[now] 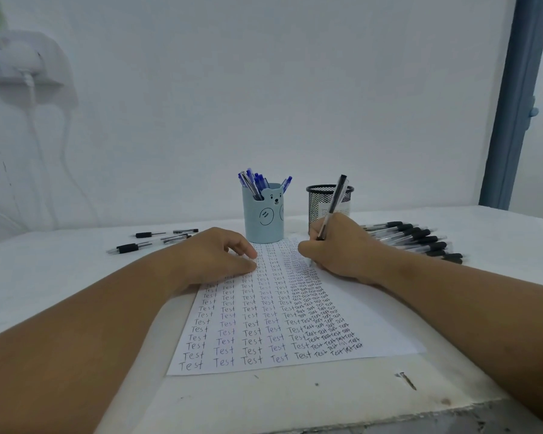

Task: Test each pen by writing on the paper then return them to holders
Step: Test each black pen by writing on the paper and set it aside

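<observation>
Many pens (420,241) wait (blue ones (257,183) already potted); right hand (336,249) pinches pen (334,205) writing on paper (373,324), left hand (213,255) relaxed, steadying it.

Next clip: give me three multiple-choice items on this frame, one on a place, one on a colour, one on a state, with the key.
1. Where do the loose black-capped pens lie?
A. right of the paper
B. inside the mesh cup
C. on the paper

2. What colour are the pens in the bear cup?
A. red
B. blue
C. green

3. What is the right hand doing?
A. resting flat
B. gripping a pen on the paper
C. reaching into a cup

Key: A, they lie beside the paper; B, blue caps stick out; C is wrong, B: the pen meets the sheet.
</observation>
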Available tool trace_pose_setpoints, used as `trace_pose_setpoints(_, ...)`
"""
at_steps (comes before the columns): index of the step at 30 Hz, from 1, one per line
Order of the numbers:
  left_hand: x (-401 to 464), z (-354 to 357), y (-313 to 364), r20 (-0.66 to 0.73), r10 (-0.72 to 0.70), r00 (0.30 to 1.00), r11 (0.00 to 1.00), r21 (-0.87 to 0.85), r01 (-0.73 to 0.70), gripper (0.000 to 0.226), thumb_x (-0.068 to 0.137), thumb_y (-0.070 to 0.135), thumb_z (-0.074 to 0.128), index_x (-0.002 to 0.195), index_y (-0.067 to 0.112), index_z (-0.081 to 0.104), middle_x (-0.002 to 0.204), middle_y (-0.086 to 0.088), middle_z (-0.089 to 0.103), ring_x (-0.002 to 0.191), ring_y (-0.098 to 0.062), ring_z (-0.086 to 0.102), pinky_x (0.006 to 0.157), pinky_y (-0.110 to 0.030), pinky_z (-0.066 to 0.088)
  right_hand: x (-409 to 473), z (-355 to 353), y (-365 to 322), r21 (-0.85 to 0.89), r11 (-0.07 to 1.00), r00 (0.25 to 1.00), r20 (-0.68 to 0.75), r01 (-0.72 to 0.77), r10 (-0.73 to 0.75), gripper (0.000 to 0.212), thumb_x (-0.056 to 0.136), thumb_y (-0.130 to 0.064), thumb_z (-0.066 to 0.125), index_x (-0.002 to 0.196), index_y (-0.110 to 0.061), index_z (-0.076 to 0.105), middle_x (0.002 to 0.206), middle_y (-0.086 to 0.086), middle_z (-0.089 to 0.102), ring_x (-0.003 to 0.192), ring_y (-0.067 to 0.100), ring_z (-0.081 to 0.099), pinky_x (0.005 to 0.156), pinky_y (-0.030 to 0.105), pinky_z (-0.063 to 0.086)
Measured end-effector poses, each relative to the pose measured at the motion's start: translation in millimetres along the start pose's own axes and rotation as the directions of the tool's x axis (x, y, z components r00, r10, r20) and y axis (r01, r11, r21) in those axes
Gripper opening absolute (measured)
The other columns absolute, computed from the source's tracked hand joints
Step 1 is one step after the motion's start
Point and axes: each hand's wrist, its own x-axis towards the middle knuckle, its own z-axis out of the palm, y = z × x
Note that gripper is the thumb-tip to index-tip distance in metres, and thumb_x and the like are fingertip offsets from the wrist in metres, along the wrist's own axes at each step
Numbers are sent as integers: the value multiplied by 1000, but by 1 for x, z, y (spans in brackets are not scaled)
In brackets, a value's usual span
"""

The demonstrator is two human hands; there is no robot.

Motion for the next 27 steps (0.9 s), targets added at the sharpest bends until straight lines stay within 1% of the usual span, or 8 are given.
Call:
trace_pose_setpoints(3,-1,0,0,0,0,1000,1000,3,0,14,89,36,75,103,34,72,103,20,55,92,6,50,65,-13,32,1,0,1,8,1000,1000,8,0,0,24,81,-16,66,59,-9,59,56,7,62,53,11,50,58,27,43)
trace_pose_setpoints(8,-1,-1,0,1,-3,1000,1000,6,3,15,89,36,75,103,34,72,102,21,54,92,5,50,66,-14,32,-1,0,0,-2,1000,1000,13,3,-3,24,82,-14,66,60,-9,58,54,4,60,50,10,47,57,26,42)
trace_pose_setpoints(11,-1,0,0,-2,-5,1000,1000,4,5,14,88,36,75,102,34,72,104,20,56,93,5,51,67,-15,33,-1,0,-1,-4,1000,1000,15,2,-2,27,82,-14,66,58,-11,55,53,3,56,49,9,44,55,25,40)
trace_pose_setpoints(15,-1,0,1,-1,0,1000,1000,16,0,14,89,37,74,102,34,72,103,19,56,93,4,51,67,-15,33,0,-1,0,6,1000,999,35,-11,11,33,82,-14,66,54,-15,49,47,-3,49,46,7,42,54,25,38)
trace_pose_setpoints(20,-1,-1,1,3,-5,1000,1000,7,5,13,89,35,74,102,34,72,103,19,56,92,4,51,65,-15,34,-1,0,-1,18,1000,1000,-11,1,-1,27,83,-14,65,58,-12,53,53,0,54,53,11,46,55,25,39)
trace_pose_setpoints(24,-1,-1,0,-2,2,1000,1000,16,-2,12,89,36,74,101,34,73,103,19,56,94,4,52,66,-15,34,-2,0,-2,7,1000,1000,5,4,-4,22,82,-14,65,61,-9,59,57,5,61,55,12,49,58,26,42)
trace_pose_setpoints(27,-1,-1,0,-4,11,1000,1000,29,-11,12,89,37,74,101,34,73,103,21,56,95,5,51,68,-15,33,-1,0,-1,8,1000,1000,11,7,-7,22,81,-14,65,60,-8,58,57,6,61,55,12,49,59,27,42)
